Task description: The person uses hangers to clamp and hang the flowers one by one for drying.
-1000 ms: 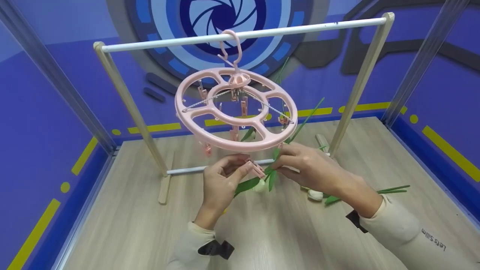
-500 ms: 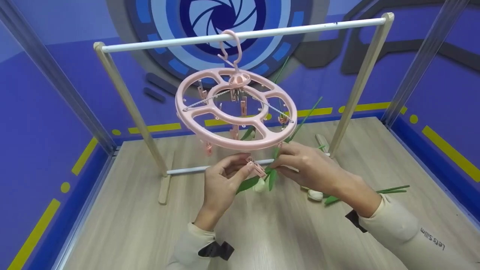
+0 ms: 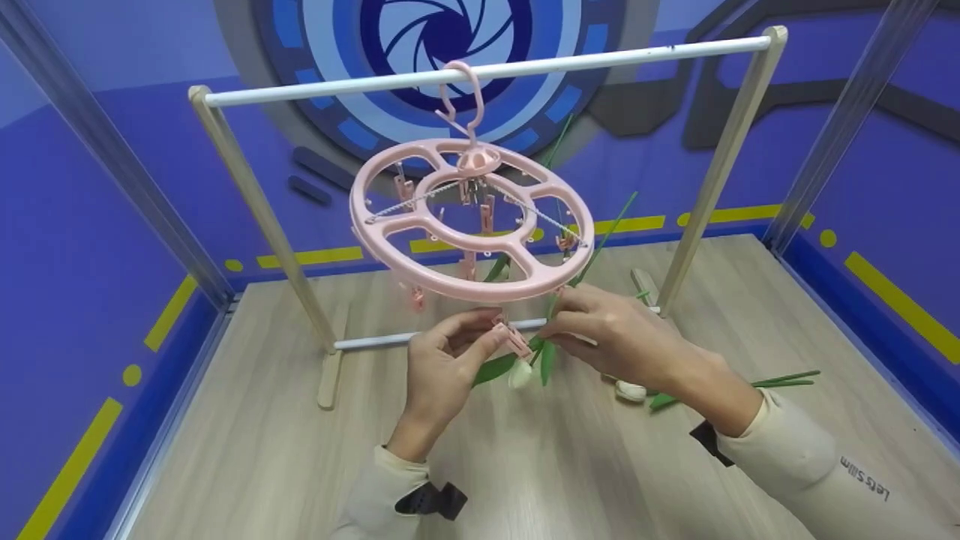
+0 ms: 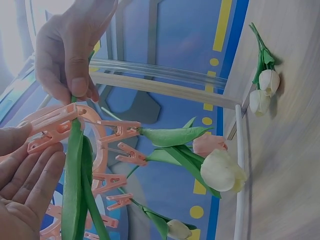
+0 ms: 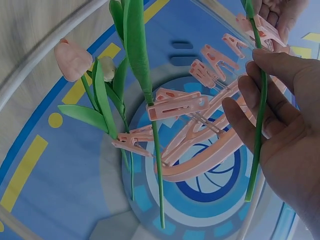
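My left hand (image 3: 442,367) pinches a pink clothespin (image 3: 514,339) that hangs below the round pink drying hanger (image 3: 480,288). My right hand (image 3: 622,330) pinches the green stem (image 5: 257,130) of an artificial tulip; its white bloom (image 3: 520,374) points downward beside the clothespin. In the left wrist view, the clothespin (image 4: 54,127) has its mouth at the stem, just above a long green leaf (image 4: 73,180); whether it clamps the stem I cannot tell. Part of the stem is hidden behind my right fingers.
The hanger hooks over a white rail (image 3: 600,62) on a wooden-legged rack. Other clothespins hold tulips, including a pink one (image 5: 73,61) and a white one (image 4: 220,170). Two white tulips (image 4: 265,92) lie on the table (image 3: 262,450), right of the rack's middle.
The held tulip has shifted slightly, its upper stem end leaning a little further left. Both hands stay nearly in place, with the left still pinching the clothespin.
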The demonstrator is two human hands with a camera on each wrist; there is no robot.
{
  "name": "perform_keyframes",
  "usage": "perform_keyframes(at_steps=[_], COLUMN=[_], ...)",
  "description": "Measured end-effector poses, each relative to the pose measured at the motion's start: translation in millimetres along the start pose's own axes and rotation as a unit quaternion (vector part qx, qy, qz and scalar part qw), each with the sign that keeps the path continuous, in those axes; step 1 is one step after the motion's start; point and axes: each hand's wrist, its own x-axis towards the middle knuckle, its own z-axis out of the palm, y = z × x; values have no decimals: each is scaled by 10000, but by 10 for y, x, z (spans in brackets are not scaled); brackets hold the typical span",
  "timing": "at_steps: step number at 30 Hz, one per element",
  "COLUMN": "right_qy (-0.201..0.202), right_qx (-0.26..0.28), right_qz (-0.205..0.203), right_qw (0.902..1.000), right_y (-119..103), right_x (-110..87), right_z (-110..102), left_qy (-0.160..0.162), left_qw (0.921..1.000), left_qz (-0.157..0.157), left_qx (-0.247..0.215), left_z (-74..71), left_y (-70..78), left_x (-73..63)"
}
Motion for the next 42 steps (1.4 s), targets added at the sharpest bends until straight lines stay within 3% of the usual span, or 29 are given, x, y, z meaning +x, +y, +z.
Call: perform_keyframes(at_steps=[13,21,27,34,38,42], right_qy=[23,-16,82,-37,-49,10], right_qx=[23,140,119,255,277,247], right_qz=[-64,-41,-103,196,240,202], right_qw=[10000,9999,9998,9995,9993,9995], right_y=[7,18,42,56,70,79], right_x=[3,7,-18,-65,-89,-110], right_z=[0,-22,-39,-69,-77,-72], left_qy=[-143,-174,575,1735,1960,1827], left_qw=[9997,9994,9966,9819,9780,9814], left_qz=[-189,102,377,389,268,-1], left_qx=[-35,267,458,656,668,585], left_z=[-18,-110,-298,-518,-582,-603], left_y=[33,111,190,184,149,112], left_x=[-2,63,136,180,221,255])
